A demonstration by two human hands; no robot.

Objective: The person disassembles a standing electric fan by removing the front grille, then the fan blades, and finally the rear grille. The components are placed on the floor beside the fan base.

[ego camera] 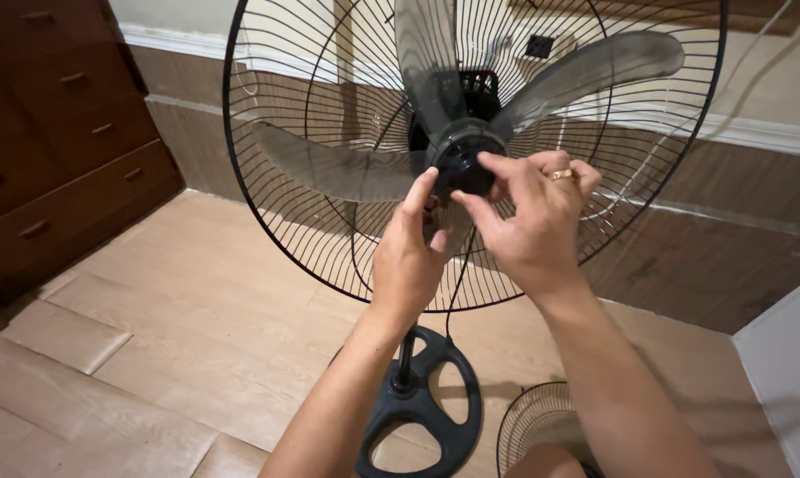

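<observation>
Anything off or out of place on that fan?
Yes. The fan has no front guard: its blades are bare before the rear grille, and a round wire grille lies on the floor by the base. Both the left hand and the right hand are at the hub cap.

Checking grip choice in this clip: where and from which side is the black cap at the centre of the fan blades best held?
Probably by its round rim, from the front. The black cap faces the camera and stands proud of the grey blades, with the rear grille behind, so only its front and sides are free. The left hand and right hand already pinch it from opposite sides.
</observation>
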